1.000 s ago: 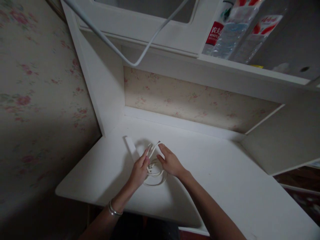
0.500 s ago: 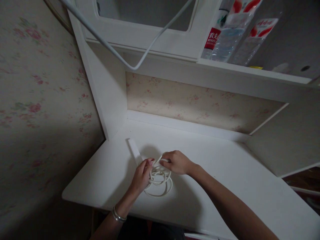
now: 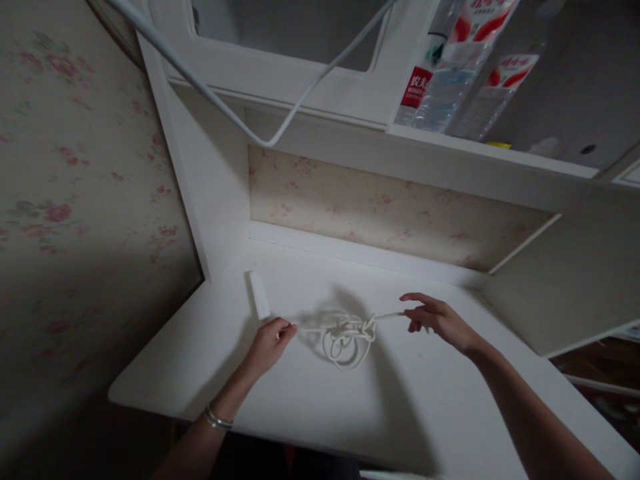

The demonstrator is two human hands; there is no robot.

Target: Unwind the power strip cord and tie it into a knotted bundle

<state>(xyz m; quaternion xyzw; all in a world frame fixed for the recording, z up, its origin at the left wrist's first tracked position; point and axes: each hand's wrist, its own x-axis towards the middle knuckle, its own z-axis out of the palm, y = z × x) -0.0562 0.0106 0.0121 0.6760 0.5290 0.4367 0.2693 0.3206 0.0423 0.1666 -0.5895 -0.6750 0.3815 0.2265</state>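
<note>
Both hands are engaged on a white cord [image 3: 345, 331] that lies in the middle of the white surface [image 3: 440, 400]. The left hand [image 3: 267, 341] pinches one end of the cord, fingers closed together on it, just near of a small white block [image 3: 259, 295] that rests toward the far left corner. The right hand [image 3: 436, 317] pinches the other end between thumb and forefinger, the remaining fingers spread, well to the right of the tangle. Between the two grips the cord runs taut on either side of a knotted bundle, with loose loops hanging toward the near side and resting on the surface. In my judgement the step in hand is drawing the two ends apart, either to tighten or to work loose the bundle; which of the two cannot be told. The next move calls for an even, steady pull on both ends, watching whether the knot cinches or slips. Water bottles [image 3: 445, 87] stand on the shelf [image 3: 500, 160] above.
</note>
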